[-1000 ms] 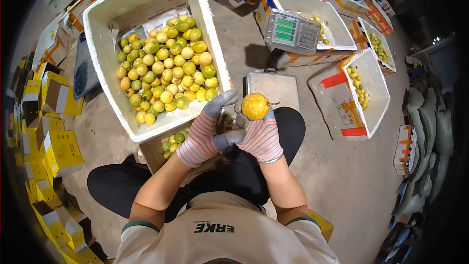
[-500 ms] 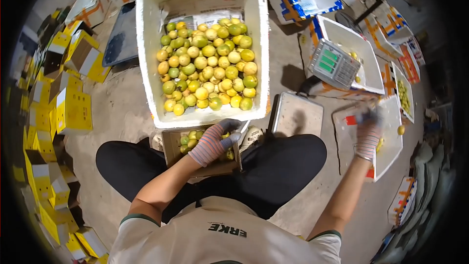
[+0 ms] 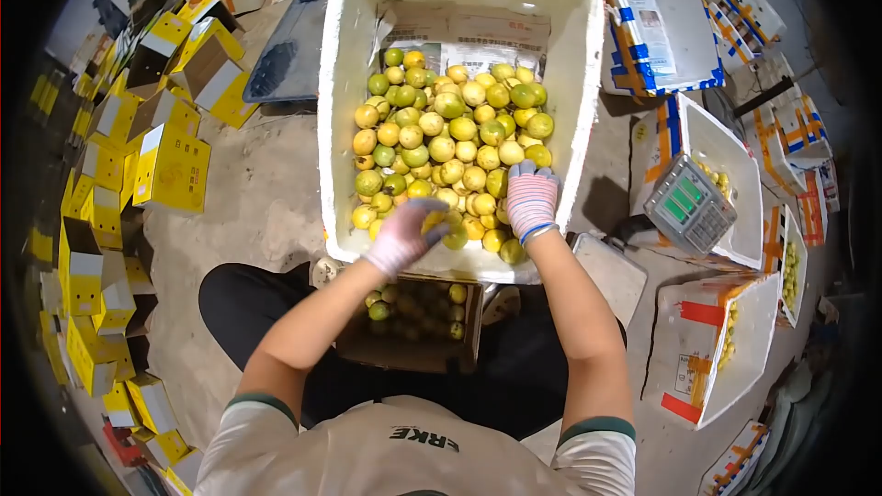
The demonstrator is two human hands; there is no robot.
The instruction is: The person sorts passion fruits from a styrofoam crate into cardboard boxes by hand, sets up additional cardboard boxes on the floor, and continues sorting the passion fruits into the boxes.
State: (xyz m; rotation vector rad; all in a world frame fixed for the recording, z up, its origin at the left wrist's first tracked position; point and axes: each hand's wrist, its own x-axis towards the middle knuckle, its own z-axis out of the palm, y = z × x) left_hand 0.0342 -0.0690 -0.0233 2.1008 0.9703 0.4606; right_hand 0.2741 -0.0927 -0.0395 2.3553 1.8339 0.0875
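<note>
A large white foam box in front of me holds many round yellow-green fruits. My left hand, in a striped grey-tipped glove and blurred, is over the box's near part, its thumb and fingers around a yellow-green fruit. My right hand, gloved too, reaches down onto the fruits at the near right, fingers curled; whatever lies under them is hidden. Between my legs a small cardboard box holds more of these fruits, partly in shadow.
Right of me are a digital scale display, its metal platform and foam boxes with some fruit. Yellow cartons are piled on the left. A dark tray lies by the large box's far left.
My right hand has come from the foam box at the right into the large box. My left hand has moved from above the small box up over the fruits. The view has shifted.
</note>
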